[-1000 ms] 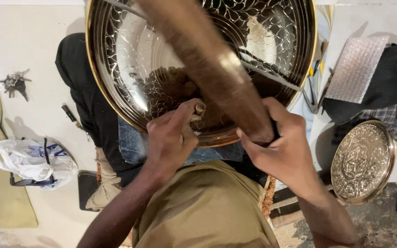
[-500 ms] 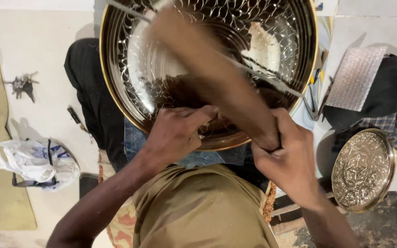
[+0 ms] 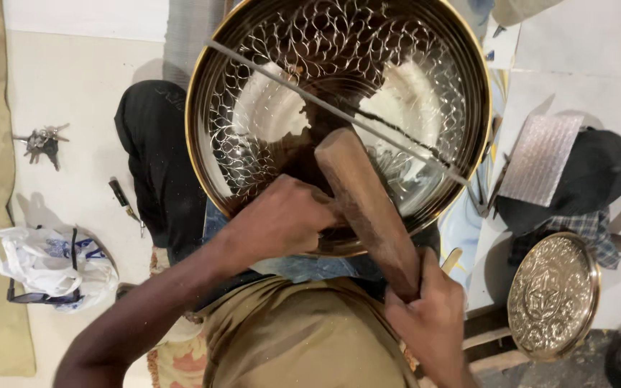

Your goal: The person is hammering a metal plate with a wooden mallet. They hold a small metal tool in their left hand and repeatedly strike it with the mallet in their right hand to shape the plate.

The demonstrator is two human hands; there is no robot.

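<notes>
Two hands busy: right hand (image 3: 429,323) grips wooden mallet (image 3: 368,205), head now down near left hand (image 3: 282,219), closed at near rim of engraved brass tray (image 3: 253,86) on lap; tray shifted right vs. 1 s ago.

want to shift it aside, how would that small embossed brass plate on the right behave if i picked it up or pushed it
The small embossed plate looks like rigid metal, so it should stay stiff and probably feel heavy for its size. Its raised pattern may give some grip. It seems to lean partly over a wooden slat, so a push could make it tip or slide.
</notes>
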